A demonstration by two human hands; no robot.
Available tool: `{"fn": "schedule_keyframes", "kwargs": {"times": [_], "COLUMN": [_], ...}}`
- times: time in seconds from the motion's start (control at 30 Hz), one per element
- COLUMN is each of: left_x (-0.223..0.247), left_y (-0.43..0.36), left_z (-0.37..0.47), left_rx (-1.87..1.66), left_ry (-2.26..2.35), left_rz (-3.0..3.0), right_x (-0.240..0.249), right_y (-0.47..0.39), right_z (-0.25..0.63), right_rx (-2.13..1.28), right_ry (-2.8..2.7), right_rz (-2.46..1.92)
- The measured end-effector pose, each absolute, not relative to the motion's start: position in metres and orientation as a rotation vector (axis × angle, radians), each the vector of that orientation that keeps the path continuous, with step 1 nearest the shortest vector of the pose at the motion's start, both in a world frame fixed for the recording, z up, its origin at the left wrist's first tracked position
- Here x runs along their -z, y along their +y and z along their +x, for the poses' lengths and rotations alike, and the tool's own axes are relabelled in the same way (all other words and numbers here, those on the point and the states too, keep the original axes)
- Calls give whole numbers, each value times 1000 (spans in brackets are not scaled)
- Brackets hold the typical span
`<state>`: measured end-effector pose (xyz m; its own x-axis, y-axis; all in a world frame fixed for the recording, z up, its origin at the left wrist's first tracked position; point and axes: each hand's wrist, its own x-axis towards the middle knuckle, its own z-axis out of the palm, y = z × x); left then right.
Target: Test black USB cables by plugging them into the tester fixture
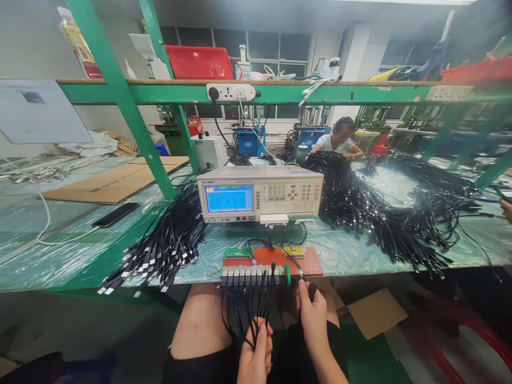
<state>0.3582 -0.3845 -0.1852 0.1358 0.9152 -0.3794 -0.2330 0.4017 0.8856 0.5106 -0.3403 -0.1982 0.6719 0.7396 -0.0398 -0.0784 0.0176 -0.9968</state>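
My left hand is closed around a bunch of black cables below the table edge. Several of these cables run up to a row of connectors along the front of a red-brown test board. With fingers pinched, my right hand holds a black cable plug at the board's right front, where a short lead comes down. Another dark cable end shows between its fingers. A green upright piece stands just left of that hand. Behind the board sits a cable tester with a lit blue screen.
Black cable bundles lie left and right of the tester. A phone and flat cardboard are on the left. A green shelf frame crosses above. Beyond the table, a person sits; another person's hand shows far right.
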Motion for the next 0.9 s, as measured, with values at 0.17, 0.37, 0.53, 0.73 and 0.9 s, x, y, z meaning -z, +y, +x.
{"fn": "schedule_keyframes", "kwargs": {"times": [0.17, 0.37, 0.53, 0.73, 0.9], "left_x": [188, 189, 190, 194, 191], "left_y": [-383, -380, -379, -381, -386], "left_z": [359, 355, 355, 356, 357], "left_rx": [-972, -985, -956, -938, -931], "left_ry": [1146, 1106, 1088, 1084, 1084], "left_rz": [761, 782, 763, 759, 773], "right_x": [192, 200, 202, 199, 195], "right_y": [-343, -341, -336, -331, -332], "right_z": [510, 512, 515, 517, 521], "right_rx": [-659, -714, -784, -803, -863], "right_ry": [-614, -605, -507, -544, -605], "right_rz": [-1470, -1419, -1330, -1320, -1330]}}
